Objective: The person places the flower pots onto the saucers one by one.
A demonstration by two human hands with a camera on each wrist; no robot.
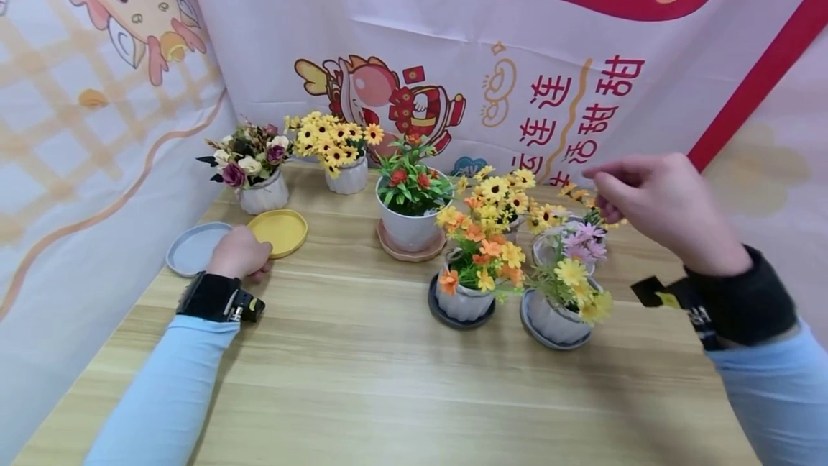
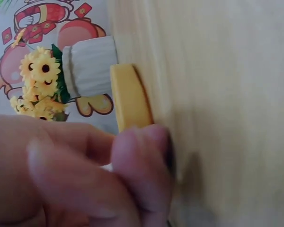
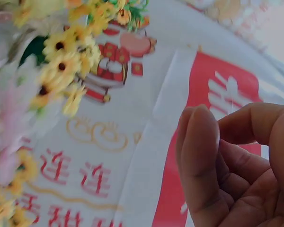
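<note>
My left hand (image 1: pixel 239 254) is low at the table's left side, its fingertips pinching the near rim of a yellow saucer (image 1: pixel 281 229). That saucer (image 2: pixel 128 92) shows edge-on past the fingers in the left wrist view. A light blue saucer (image 1: pixel 194 244) lies to the left, partly covered by the hand. My right hand (image 1: pixel 666 207) hangs in the air near the potted flowers on the right, fingers loosely bent and holding nothing. Closest to it are pale purple flowers (image 1: pixel 584 241) and a pot with yellow flowers (image 1: pixel 563 322).
A pot of white and purple roses (image 1: pixel 264 193) and one of yellow daisies (image 1: pixel 349 177) stand at the back left. Mid-table, a red-flowered plant (image 1: pixel 410 229) sits on a pink saucer (image 1: pixel 412 252). Orange flowers in a pot (image 1: pixel 462 300) rest on a dark saucer.
</note>
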